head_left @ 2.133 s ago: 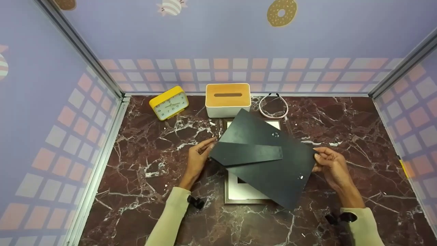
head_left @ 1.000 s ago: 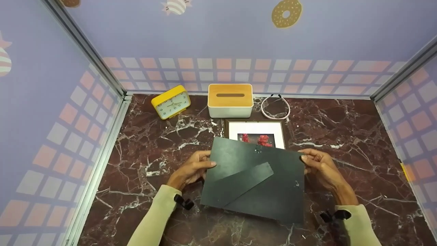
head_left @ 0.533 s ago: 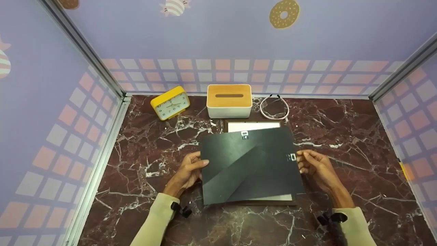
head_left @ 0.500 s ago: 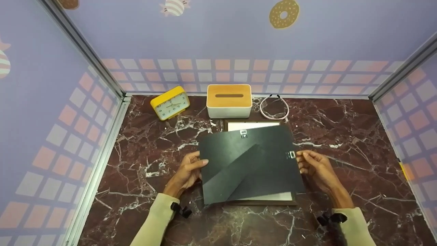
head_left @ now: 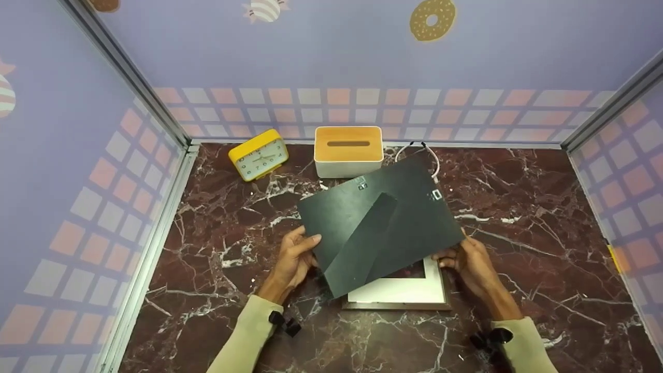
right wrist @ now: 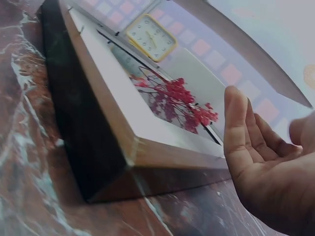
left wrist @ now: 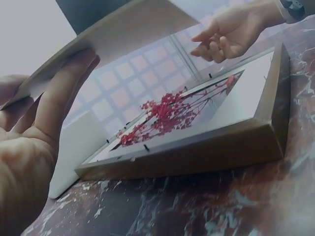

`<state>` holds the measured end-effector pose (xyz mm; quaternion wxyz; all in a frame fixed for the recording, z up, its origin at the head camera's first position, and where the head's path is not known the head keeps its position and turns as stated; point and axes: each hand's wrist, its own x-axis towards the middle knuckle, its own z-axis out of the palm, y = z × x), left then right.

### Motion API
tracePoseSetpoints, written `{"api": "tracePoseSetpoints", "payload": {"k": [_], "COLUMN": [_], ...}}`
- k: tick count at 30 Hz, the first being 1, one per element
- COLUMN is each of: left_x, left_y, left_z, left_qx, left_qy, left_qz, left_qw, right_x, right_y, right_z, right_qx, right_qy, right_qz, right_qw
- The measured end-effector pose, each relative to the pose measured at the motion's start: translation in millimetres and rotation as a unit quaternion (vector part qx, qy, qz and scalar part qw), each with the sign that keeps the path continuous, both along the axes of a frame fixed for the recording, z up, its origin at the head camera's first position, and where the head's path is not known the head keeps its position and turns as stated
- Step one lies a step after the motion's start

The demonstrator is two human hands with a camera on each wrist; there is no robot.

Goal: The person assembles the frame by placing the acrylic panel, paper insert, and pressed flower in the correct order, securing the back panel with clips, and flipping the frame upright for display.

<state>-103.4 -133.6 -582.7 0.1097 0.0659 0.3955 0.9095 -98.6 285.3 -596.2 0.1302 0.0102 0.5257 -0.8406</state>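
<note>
In the head view, a thin black rectangular panel with a hinged strut (head_left: 399, 230) is held tilted above a brown rectangular picture frame with a white mat (head_left: 397, 305), which lies on a dark red marbled tabletop (head_left: 528, 207). The left hand (head_left: 292, 261) pinches the panel's left edge, thumb on top; the right hand (head_left: 472, 261) is positioned at the right corner. A yellow alarm clock (head_left: 259, 155), a white tissue box with a wood-coloured lid (head_left: 348, 151) and a partly covered white headband (head_left: 438, 163) stand behind. The left wrist view shows the panel clear of the frame, the left fingers beneath it, and red branching flowers (left wrist: 167, 115) inside the frame. The right wrist view shows the right hand's fingers loosely bent, gripping nothing, beside the frame.
</note>
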Motion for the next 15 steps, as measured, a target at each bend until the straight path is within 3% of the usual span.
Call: {"api": "tracePoseSetpoints", "payload": {"k": [4,9,15], "left_x": [3.9,10.6,18.7], "left_y": [8.4,20.7,33.4], "left_z": [4.4,9.8,11.6], "left_qx": [0.007,0.020,0.032], "left_qy": [-0.005,-0.009,-0.023], "left_qz": [0.030,0.057,0.065], "left_qw": [0.9995,0.9982,0.9971], "right_x": [1.5,3.5,6.7], "right_y": [-8.9,-23.9,-42.9], "right_z": [0.2,1.3,4.5], "right_qx": [-0.019,0.014,0.027], "right_qy": [0.029,0.048,0.060], "right_qz": [0.015,0.037,0.016], "right_qw": [0.9993,0.9981,0.9977]}}
